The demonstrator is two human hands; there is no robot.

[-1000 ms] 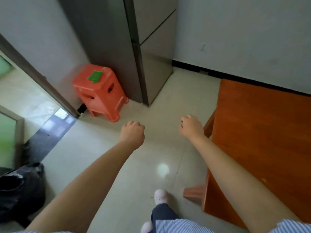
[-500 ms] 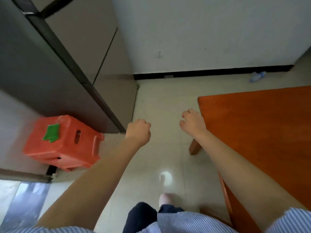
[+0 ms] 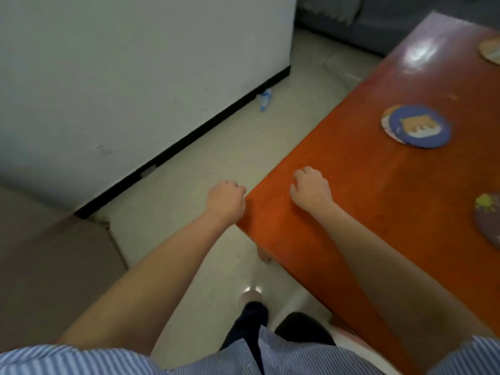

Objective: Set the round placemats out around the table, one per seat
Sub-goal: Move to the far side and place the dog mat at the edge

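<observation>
View swung onto table (image 3: pixel 351 185); mats (image 3: pixel 416 125) stacked mid-table, undealt; left hand (image 3: pixel 226 201), right hand (image 3: pixel 311 190) curled, empty.

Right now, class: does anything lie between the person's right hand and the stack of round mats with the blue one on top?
Nothing visible does. The right hand is over the near corner of the table, and only bare orange tabletop lies between it and the blue mat.

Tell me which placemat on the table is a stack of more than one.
The blue placemat with the orange animal: another mat's edge peeks out beneath its left side. The purple and far ones look single.
</observation>
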